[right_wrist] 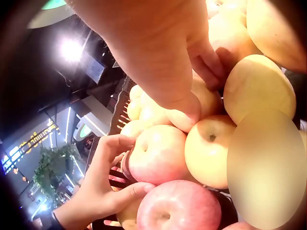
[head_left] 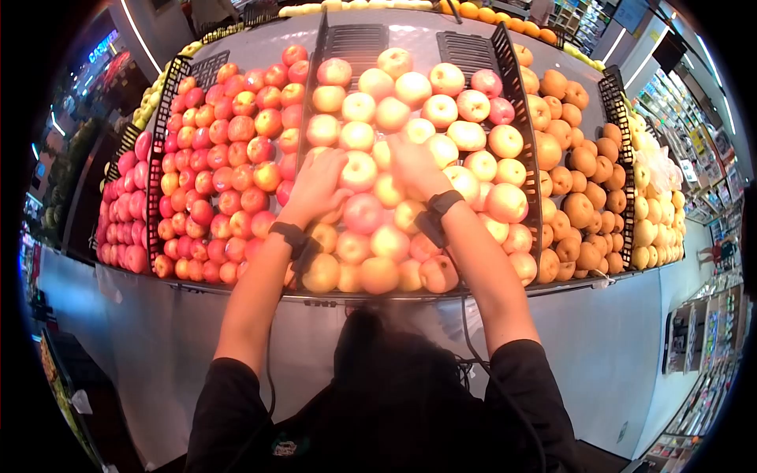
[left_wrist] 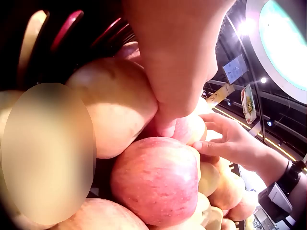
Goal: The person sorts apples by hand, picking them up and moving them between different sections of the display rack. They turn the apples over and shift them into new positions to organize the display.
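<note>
Pink-and-yellow apples fill the middle section of a fruit display, with both hands reaching over them. My left hand is at the left side of this section, by the black divider. In the right wrist view, its thumb and fingers curl around a pink-yellow apple. A redder apple sits just below the left hand in the left wrist view. My right hand is farther right among the apples. Its thumb and bent fingers hold a yellowish apple, partly hidden by the hand.
Black slatted dividers flank the section. Red apples are piled to the left, brown round fruit to the right, and pale yellow fruit beyond. The display's front panel stands before the person.
</note>
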Motion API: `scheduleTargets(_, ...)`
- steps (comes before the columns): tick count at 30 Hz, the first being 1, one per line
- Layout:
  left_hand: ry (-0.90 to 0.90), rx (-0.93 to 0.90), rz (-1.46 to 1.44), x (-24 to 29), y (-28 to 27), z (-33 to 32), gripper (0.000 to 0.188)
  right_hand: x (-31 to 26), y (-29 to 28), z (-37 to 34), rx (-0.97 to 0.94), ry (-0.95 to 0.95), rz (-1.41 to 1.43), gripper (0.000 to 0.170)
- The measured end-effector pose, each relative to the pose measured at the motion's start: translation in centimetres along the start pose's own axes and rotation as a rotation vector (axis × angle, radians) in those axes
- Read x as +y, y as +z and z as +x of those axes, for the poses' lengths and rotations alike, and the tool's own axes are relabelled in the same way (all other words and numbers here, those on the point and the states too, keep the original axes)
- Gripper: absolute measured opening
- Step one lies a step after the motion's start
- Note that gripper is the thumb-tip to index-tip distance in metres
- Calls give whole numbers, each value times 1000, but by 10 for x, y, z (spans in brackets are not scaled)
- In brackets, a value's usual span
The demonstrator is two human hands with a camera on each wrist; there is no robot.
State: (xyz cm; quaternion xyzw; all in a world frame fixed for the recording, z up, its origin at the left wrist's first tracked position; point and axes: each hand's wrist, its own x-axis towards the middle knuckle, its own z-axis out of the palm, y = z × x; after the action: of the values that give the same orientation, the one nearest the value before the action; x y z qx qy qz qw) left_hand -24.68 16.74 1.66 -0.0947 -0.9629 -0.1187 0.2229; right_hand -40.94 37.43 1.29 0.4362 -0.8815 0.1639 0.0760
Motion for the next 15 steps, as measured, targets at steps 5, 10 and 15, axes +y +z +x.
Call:
scheduleTargets(5,-11,-4,65,0,5,-5,71,6,-2,-5,50,37,293,48)
scheduleTargets(10,-15,-59,143,6,2,-4,69,10,6,-14,147,4,337,57)
scheduleTargets(15,-13,11,180,3,9,-9,73,-5,-2,-26,159,165,559,61)
